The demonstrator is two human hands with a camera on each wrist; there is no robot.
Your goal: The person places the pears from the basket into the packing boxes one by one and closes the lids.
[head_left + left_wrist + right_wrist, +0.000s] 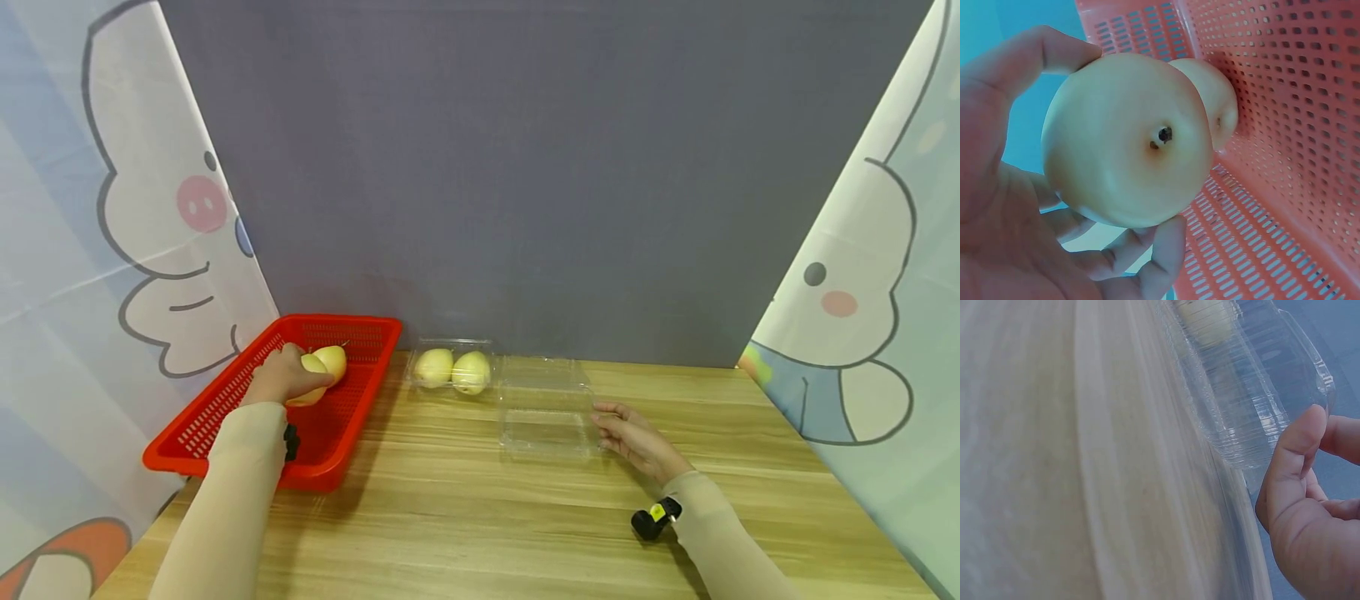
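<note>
The left hand [281, 375] is down in the red basket [225, 400] at the table's left, fingers curled round a yellow pear [1127, 139]. Another pear [332, 360] lies in the basket, touching the held one. The right hand [633, 437] rests at the right edge of the clear plastic box [543, 408], fingers loosely bent with the thumb tip against its rim. 2 pears [453, 370] sit in the box's far half.

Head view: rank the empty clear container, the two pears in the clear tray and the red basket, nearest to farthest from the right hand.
From the right hand:
1. Empty clear container, touching its fingertips.
2. Two pears in the clear tray, behind-left.
3. Red basket, far left.
</note>
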